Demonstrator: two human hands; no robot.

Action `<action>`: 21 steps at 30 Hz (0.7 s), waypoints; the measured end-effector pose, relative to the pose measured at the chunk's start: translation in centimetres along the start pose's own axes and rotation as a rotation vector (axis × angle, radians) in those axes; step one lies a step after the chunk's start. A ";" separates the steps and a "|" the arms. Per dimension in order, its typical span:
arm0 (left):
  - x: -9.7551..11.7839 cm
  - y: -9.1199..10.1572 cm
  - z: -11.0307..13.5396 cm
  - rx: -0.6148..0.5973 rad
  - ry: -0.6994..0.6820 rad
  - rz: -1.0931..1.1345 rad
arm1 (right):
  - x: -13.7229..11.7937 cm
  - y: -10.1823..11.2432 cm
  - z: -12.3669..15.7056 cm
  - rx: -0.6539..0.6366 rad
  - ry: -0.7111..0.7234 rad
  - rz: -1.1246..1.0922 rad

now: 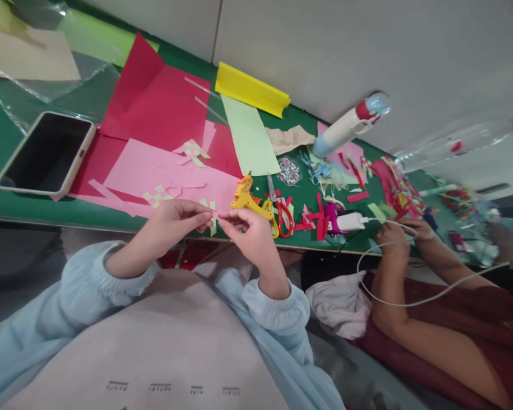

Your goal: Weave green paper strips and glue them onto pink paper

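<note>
My left hand [175, 219] and my right hand [248, 228] meet at the green table's [38, 208] front edge. Both pinch a small woven piece of pale green and pink paper strips [212, 219] between their fingertips. Similar woven paper pieces [158, 195] lie on the pink paper sheet [154, 171] just beyond my left hand. A yellow glue gun [248, 199] and red-handled scissors [280, 208] rest right beside my right hand.
A phone [47, 154] lies at the left. Red [158, 102], light green [250, 136] and yellow [250, 88] paper sheets lie behind. Another person's hands [399, 233] work at the right among paper scraps, a white charger and cable [353, 221], and a bottle [350, 125].
</note>
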State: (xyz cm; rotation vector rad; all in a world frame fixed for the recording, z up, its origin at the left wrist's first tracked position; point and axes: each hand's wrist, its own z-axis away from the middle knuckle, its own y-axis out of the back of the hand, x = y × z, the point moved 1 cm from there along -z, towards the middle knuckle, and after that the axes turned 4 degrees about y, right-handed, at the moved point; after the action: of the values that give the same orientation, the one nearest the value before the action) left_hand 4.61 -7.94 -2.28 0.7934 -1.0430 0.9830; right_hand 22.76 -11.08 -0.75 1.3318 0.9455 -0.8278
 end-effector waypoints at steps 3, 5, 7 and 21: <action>0.2 0.0 0.2 -0.003 -0.005 -0.048 | 0.0 -0.3 -0.5 0.020 0.005 -0.051; 0.4 0.0 0.3 -0.007 -0.004 -0.080 | 0.0 -0.4 -0.8 -0.015 0.007 -0.084; 0.5 0.0 0.4 -0.009 -0.001 -0.102 | 0.0 -0.4 -1.0 -0.047 0.007 -0.093; 0.1 0.2 0.7 0.360 -0.260 -0.724 | 2.2 -0.1 -2.1 0.094 -0.121 -0.027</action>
State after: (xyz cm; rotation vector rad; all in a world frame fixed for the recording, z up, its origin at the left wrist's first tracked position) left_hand 4.24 -8.48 -1.90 1.4963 -0.7006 0.4442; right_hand 23.38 -8.91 -2.83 1.3364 0.8399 -0.9722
